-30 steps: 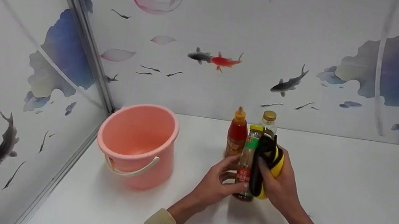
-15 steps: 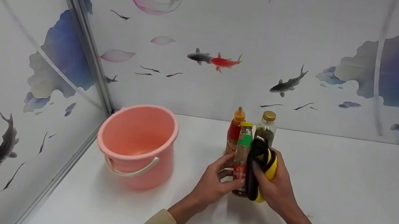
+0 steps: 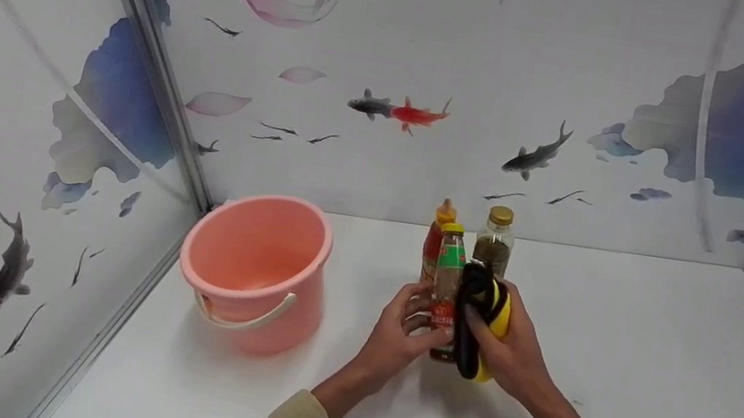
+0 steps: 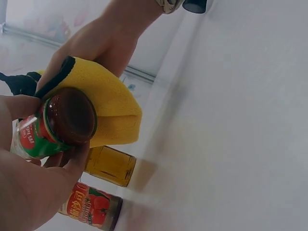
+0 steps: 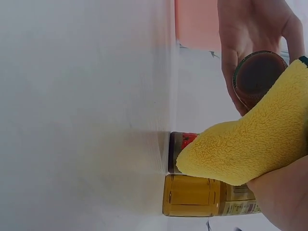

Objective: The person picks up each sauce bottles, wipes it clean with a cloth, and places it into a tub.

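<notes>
My left hand (image 3: 397, 334) grips a glass bottle (image 3: 449, 268) with a yellow cap, green neck label and red label. In the left wrist view its dark bottom (image 4: 74, 115) faces the camera, raised off the table. My right hand (image 3: 520, 345) holds a bunched yellow cloth (image 3: 499, 320) with a black edge, close against the bottle's right side. From the right wrist, the cloth (image 5: 245, 139) covers part of the bottle (image 5: 260, 77). Behind stand a red sauce bottle (image 3: 434, 244) with an orange nozzle cap and a gold-capped jar (image 3: 496, 239), both partly hidden.
A pink bucket (image 3: 310, 303) with a white handle stands on the left of the white table (image 3: 650, 369). Printed panels enclose the table at the back (image 3: 377, 173) and on the left, joined by a metal post (image 3: 157, 66).
The bottle has shifted left in my left hand's grip. My right hand and the cloth have moved slightly left and down, uncovering more of the gold-capped jar.
</notes>
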The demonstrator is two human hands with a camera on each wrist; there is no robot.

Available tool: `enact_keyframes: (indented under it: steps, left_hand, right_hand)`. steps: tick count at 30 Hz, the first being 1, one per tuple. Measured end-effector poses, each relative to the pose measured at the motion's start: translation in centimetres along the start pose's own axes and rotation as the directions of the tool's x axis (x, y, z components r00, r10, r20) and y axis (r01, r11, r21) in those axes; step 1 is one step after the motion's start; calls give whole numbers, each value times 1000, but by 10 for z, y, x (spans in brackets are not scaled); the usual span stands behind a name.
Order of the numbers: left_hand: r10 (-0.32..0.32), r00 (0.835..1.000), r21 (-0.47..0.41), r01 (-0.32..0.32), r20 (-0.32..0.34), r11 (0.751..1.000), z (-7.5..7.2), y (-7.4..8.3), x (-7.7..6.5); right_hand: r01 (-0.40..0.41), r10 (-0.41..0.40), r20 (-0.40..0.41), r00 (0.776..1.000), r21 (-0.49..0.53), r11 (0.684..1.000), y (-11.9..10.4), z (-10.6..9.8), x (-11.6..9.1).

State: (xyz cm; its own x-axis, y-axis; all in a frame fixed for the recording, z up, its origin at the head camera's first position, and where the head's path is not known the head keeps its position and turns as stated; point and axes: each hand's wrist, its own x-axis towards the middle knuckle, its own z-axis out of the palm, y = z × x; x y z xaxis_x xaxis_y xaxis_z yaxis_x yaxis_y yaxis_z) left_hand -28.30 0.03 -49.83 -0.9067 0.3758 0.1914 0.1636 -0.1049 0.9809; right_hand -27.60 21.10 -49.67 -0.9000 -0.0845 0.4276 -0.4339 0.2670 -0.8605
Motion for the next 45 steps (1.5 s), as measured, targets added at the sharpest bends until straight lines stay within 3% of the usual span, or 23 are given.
enact_keyframes:
  steps: [14,20,34,45]
  left_hand:
    - [-31,993,18,29,117,999,1,0,-4]
    - [-7,987,47,0,159,999,1,-4,-4]
    - [8,992,43,-14,130,999,5,-6,-4]
    - [11,999,9,-11,38,1000,4,-7,-2]
  right_hand:
    - [8,-8,-63,998,-9,1000,0,-4,2]
    - [-19,17,-69,997,-24,1000,-1,-7,3]
    - [0,0,-71,997,8,1000,-1,-6,3]
    - [22,-20,-40,999,37,999,2,-2,2]
